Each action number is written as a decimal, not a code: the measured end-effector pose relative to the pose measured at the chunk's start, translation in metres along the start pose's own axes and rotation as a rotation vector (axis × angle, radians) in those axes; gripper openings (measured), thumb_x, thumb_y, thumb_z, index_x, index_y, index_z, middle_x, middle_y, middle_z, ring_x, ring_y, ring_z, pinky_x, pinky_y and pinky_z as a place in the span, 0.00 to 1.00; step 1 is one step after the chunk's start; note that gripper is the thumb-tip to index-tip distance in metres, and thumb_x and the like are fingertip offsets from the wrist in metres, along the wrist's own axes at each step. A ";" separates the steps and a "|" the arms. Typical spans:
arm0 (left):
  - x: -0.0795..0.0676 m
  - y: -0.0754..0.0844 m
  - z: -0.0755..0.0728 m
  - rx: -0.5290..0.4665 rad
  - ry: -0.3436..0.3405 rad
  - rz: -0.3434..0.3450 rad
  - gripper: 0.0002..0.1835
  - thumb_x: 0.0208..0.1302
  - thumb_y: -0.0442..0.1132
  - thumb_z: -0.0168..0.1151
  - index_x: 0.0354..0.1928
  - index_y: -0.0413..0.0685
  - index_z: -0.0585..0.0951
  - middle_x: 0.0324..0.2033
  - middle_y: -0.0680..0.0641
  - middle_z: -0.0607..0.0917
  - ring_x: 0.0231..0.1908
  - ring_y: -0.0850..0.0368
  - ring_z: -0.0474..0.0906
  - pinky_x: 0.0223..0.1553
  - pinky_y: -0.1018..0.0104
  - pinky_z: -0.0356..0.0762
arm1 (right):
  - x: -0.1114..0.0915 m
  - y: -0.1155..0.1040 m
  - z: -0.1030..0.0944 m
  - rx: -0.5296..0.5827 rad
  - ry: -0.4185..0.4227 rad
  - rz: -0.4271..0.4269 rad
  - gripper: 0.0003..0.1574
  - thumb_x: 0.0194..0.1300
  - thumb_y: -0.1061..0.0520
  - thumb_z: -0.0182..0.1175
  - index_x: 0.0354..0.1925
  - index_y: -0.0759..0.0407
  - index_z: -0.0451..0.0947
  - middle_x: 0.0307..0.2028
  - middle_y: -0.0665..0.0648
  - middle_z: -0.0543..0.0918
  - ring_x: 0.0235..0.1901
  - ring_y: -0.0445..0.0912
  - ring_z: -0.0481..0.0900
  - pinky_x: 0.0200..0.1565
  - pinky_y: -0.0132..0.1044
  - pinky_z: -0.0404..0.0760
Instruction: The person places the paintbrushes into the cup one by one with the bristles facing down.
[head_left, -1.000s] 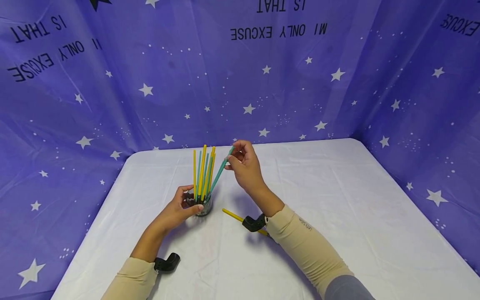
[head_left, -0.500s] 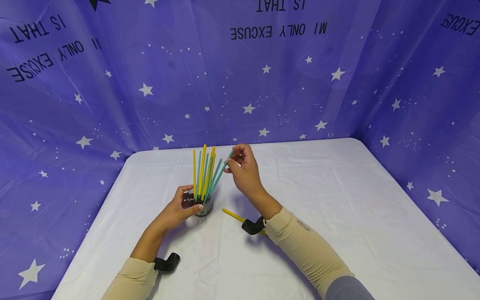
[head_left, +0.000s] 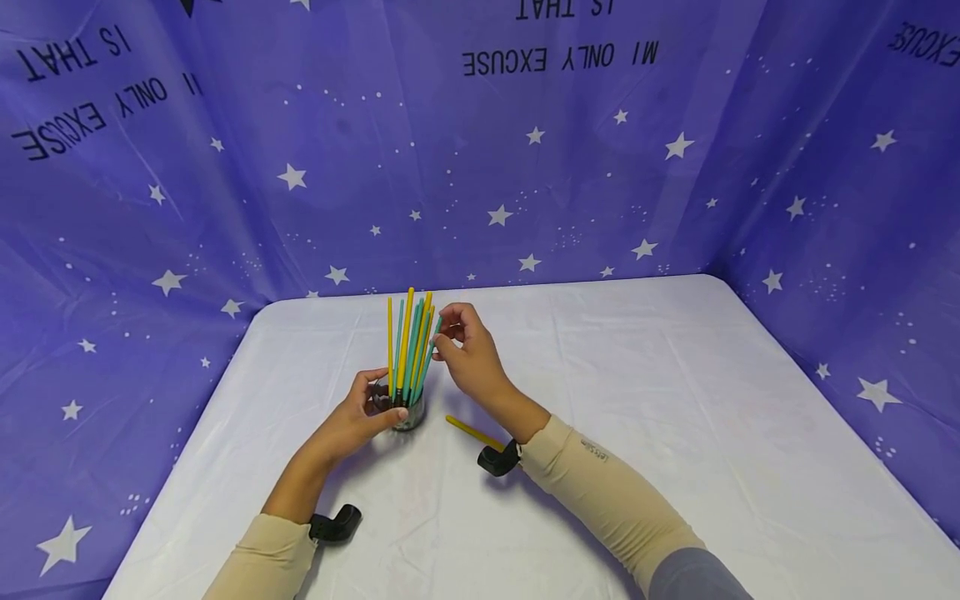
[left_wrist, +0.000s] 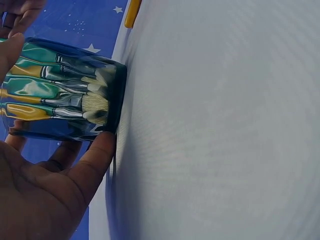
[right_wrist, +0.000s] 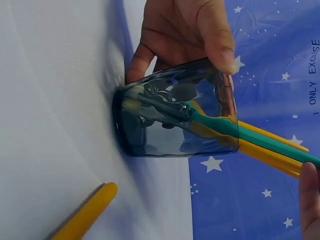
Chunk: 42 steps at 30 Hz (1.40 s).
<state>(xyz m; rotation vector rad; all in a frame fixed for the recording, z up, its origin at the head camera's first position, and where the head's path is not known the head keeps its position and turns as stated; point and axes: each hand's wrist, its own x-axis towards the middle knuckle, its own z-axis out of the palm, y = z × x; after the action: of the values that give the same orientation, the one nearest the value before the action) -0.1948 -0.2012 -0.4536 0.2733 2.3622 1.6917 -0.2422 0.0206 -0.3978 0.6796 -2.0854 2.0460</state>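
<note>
A dark, see-through glass (head_left: 411, 417) stands on the table, with several yellow- and green-handled paintbrushes in it. Their bristles point down, as the left wrist view shows through the wall of the glass (left_wrist: 121, 87). My left hand (head_left: 362, 423) grips the glass from its left side, thumb in front. At the upper right of the bunch, my right hand (head_left: 471, 357) pinches the upper end of a green paintbrush (head_left: 427, 367), whose lower part is inside the glass. A yellow brush handle (head_left: 471, 431) lies on the table, partly hidden by the right wrist camera.
White cloth covers the table (head_left: 675, 433). A purple curtain (head_left: 585, 183) with stars and lettering hangs behind it and at both sides. Black wrist cameras are strapped to both forearms; the left one (head_left: 337, 525) hangs low over the cloth.
My right hand has moved left and slightly down, bringing the green paintbrush more upright against the others. Another green paintbrush has also tipped back left. My left hand stays around the glass.
</note>
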 end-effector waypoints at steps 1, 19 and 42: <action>0.000 0.000 0.000 -0.001 0.000 0.003 0.42 0.64 0.42 0.68 0.71 0.46 0.52 0.63 0.32 0.69 0.56 0.43 0.74 0.56 0.56 0.69 | 0.000 0.000 -0.001 -0.003 -0.004 0.001 0.17 0.69 0.69 0.53 0.54 0.65 0.66 0.41 0.59 0.71 0.38 0.47 0.76 0.39 0.49 0.84; 0.000 0.002 0.002 -0.004 -0.001 -0.001 0.42 0.64 0.41 0.68 0.71 0.46 0.52 0.64 0.31 0.69 0.57 0.42 0.73 0.54 0.60 0.71 | 0.007 0.000 -0.022 0.075 -0.023 0.115 0.12 0.72 0.63 0.54 0.50 0.68 0.71 0.43 0.66 0.77 0.42 0.55 0.81 0.43 0.41 0.82; -0.001 0.003 0.001 -0.014 -0.003 0.008 0.41 0.66 0.38 0.66 0.71 0.45 0.51 0.64 0.31 0.67 0.56 0.42 0.73 0.53 0.61 0.70 | -0.006 0.022 -0.029 -0.312 -0.526 0.365 0.17 0.71 0.55 0.56 0.53 0.65 0.75 0.39 0.55 0.78 0.40 0.60 0.81 0.39 0.44 0.81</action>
<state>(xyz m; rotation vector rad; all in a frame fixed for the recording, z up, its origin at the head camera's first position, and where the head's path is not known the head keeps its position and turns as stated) -0.1933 -0.1997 -0.4511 0.2827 2.3496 1.7098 -0.2517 0.0497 -0.4182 0.9112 -2.9371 1.7573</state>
